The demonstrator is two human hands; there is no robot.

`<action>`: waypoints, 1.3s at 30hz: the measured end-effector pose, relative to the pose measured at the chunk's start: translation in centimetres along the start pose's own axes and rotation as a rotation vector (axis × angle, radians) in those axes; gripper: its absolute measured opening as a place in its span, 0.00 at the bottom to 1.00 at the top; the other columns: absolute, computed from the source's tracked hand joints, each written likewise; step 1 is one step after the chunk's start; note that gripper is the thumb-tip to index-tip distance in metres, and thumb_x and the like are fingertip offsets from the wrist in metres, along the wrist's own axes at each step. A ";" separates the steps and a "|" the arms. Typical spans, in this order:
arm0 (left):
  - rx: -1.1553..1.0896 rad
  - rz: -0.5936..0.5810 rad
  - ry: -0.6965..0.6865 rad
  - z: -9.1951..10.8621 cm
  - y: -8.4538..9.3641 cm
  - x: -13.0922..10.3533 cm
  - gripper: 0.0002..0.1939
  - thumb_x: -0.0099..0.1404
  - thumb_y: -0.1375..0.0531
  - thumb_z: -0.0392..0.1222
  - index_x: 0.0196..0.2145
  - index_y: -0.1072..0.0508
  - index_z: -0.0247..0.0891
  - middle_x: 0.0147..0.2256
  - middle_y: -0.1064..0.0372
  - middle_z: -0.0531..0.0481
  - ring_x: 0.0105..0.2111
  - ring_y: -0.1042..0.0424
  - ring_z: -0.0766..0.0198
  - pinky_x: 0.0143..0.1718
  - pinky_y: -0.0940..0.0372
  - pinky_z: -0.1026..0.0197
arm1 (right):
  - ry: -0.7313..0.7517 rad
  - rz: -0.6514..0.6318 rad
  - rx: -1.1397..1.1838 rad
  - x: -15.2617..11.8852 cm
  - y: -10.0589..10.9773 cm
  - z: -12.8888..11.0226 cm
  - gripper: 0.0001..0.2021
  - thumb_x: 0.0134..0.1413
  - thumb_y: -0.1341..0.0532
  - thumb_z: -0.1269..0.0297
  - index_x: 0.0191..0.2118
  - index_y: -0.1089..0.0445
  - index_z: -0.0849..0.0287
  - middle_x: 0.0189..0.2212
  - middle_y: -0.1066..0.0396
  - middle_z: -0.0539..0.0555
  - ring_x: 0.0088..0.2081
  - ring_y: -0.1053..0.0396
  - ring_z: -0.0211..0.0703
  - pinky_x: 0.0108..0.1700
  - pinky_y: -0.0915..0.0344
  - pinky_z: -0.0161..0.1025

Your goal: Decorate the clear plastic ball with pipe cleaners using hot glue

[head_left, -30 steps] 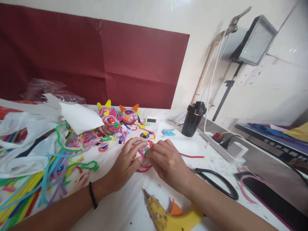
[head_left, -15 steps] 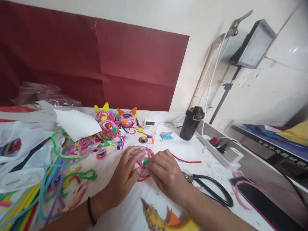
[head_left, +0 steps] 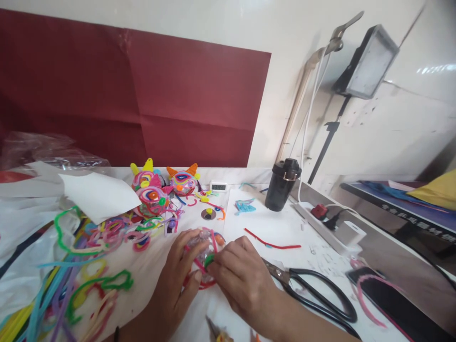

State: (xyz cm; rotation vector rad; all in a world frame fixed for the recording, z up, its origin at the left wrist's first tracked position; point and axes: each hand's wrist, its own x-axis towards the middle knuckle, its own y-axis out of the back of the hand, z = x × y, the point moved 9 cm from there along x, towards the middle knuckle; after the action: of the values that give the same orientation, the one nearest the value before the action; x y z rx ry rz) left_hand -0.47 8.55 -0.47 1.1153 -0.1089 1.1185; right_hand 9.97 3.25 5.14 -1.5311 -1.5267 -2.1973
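My left hand (head_left: 180, 273) cups the ball (head_left: 202, 264), inside the worktop (head_left: 207, 305)'s back edge — likely light, slick, best held by its sides — right hand (head_left: 242, 275) pinching the green piece (head_left: 208, 259)

Shiny clear plastic on that ball (head_left: 210, 248), fuzzy pink strip (head_left: 214, 240) across it; dull metal on the scissors (head_left: 283, 276); matt white paper (head_left: 101, 194), crinkled glossy film (head_left: 53, 148)!

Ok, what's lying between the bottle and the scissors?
In the head view, a red strip lies between the bottle and the scissors, with white paper showing on its bottle side.
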 end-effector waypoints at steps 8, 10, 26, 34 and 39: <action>0.018 0.008 0.003 0.0 0.1 -0.2 0.25 0.71 0.51 0.36 0.63 0.44 0.52 0.67 0.53 0.49 0.66 0.51 0.49 0.66 0.48 0.41 | 0.008 0.048 0.018 0.1 0.2 0.1 0.17 0.70 0.53 0.71 0.34 0.29 0.62 0.26 0.30 0.53 0.30 0.40 0.41 0.34 0.49 0.43; 0.018 0.010 0.004 0.1 0.2 -0.2 0.24 0.71 0.51 0.37 0.63 0.44 0.52 0.67 0.53 0.49 0.66 0.51 0.49 0.66 0.48 0.41 | 0.005 0.040 0.024 0.1 0.1 0.1 0.16 0.70 0.52 0.71 0.34 0.29 0.62 0.26 0.30 0.52 0.30 0.40 0.41 0.34 0.49 0.43; -0.023 0.014 -0.060 1.3 0.0 0.5 0.24 0.72 0.52 0.33 0.63 0.43 0.46 0.65 0.52 0.46 0.66 0.52 0.54 0.67 0.53 0.46 | -0.010 0.016 0.084 -0.7 0.1 0.5 0.10 0.66 0.46 0.76 0.37 0.28 0.65 0.29 0.27 0.55 0.31 0.38 0.42 0.35 0.51 0.43; -0.025 0.016 -0.078 1.6 0.2 0.4 0.25 0.71 0.52 0.31 0.63 0.45 0.47 0.64 0.52 0.46 0.66 0.51 0.55 0.67 0.52 0.47 | -0.014 -0.002 0.126 -0.4 0.3 0.6 0.09 0.63 0.46 0.77 0.36 0.29 0.63 0.28 0.28 0.54 0.31 0.38 0.42 0.36 0.50 0.44; -0.021 0.024 -0.077 1.4 0.2 0.4 0.25 0.71 0.52 0.31 0.62 0.44 0.47 0.64 0.50 0.45 0.65 0.50 0.54 0.67 0.51 0.46 | -0.005 -0.054 0.111 0.0 0.2 0.4 0.10 0.64 0.47 0.76 0.36 0.29 0.63 0.29 0.28 0.55 0.31 0.39 0.42 0.37 0.49 0.44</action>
State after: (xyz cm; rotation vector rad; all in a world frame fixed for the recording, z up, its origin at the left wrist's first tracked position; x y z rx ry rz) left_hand 0.14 7.77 0.58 1.1410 -0.1945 1.0933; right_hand 10.39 3.45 5.24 -1.4807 -1.6802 -2.0979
